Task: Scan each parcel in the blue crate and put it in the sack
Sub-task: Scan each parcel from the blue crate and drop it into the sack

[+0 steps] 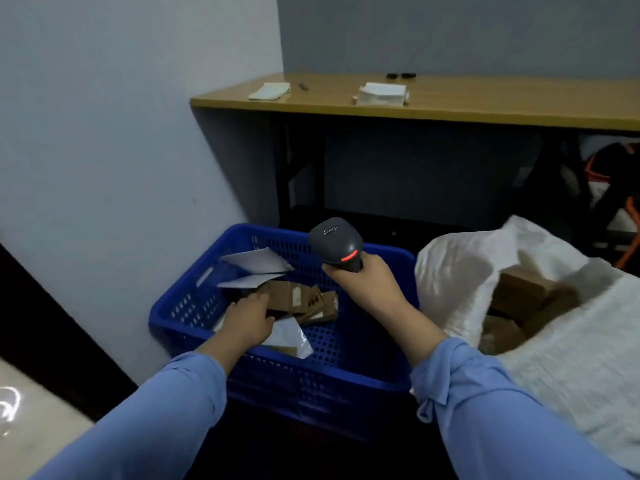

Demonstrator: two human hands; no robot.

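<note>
Left hand (249, 318) gripped a cardboard parcel (289, 297) in blue crate (346, 377); right hand (367, 285) clasped barcode scanner (334, 242). Overlapping mailers (256, 261) might ride along unscanned.

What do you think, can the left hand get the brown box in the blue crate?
Probably yes. The left hand is down in the blue crate, its fingers seemingly curled round the end of the brown box. Nothing lies over it, and the right hand holds the scanner above.

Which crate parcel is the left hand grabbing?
The leftmost brown cardboard box: the left hand grips its end; the grey plastic mailers behind it lie untouched.
</note>
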